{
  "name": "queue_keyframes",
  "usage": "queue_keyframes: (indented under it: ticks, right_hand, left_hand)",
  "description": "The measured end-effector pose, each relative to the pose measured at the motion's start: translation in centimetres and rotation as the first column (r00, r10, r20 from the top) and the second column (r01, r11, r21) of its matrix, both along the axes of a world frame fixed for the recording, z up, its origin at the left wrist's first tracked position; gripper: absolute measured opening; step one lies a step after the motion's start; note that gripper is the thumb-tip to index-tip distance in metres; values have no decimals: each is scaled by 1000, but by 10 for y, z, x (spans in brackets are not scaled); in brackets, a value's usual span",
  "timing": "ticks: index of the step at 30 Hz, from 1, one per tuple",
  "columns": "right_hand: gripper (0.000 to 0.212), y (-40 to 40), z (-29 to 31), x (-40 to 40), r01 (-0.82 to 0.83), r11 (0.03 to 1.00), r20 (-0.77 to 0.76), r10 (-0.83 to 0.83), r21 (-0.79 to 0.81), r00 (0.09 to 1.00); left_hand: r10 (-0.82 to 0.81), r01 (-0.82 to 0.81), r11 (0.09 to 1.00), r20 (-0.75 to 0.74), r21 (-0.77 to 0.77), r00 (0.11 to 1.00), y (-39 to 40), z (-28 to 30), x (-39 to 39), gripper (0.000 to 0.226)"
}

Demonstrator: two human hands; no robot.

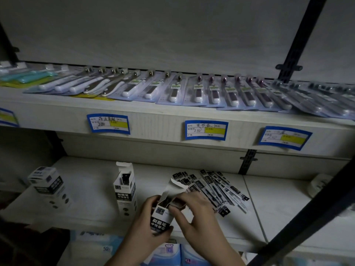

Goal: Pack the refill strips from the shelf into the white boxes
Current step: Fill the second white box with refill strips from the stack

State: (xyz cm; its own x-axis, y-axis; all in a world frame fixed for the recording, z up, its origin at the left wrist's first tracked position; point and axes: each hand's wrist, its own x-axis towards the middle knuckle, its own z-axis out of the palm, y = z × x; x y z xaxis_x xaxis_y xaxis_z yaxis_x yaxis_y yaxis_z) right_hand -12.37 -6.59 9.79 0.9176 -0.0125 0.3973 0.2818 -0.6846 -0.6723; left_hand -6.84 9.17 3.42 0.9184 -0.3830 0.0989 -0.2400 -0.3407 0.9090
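Our left hand grips the open white box; our right hand pinches its flap; the refill strips lie just right, long ends pointing away, nearer that hand

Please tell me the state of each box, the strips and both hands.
held box: top open, strips inside
standing box: upright, flap open
left box: closed
loose strips: lying on shelf
left hand: grips held box
right hand: pinches its top
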Motion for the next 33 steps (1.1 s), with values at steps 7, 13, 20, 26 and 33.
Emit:
queue_keyframes:
  ticks: [7, 13, 20, 26, 33]
  right_hand:
    - [63, 5, -12, 4, -38, 964, -225, -23, -264, 974]
    - [30, 3, -27, 10, -73, 986, -151, 50, -149, 987]
    - [21, 2, -35, 23, -19, 993, 51, 25, -119, 998]
    - [18, -17, -32, 36, 10, 967, 58, -26, 255, 998]
    - [13, -82, -96, 107, 299, 948, -271, -318, -111, 908]
  left_hand:
    - [-50, 51, 998, -29, 38, 998, -4, -5, -2, 73]
    - [-25, 28, 999, -82, 31, 996, -2, -13, -1, 75]
    - [51, -50, 999, -47, 19, 998, -7, -15, 4, 72]
    - [112, -111, 994, -94, 9, 989, 5, -18, 4, 68]
    - [138, -135, 990, -132, 37, 982, 14, -16, -4, 71]
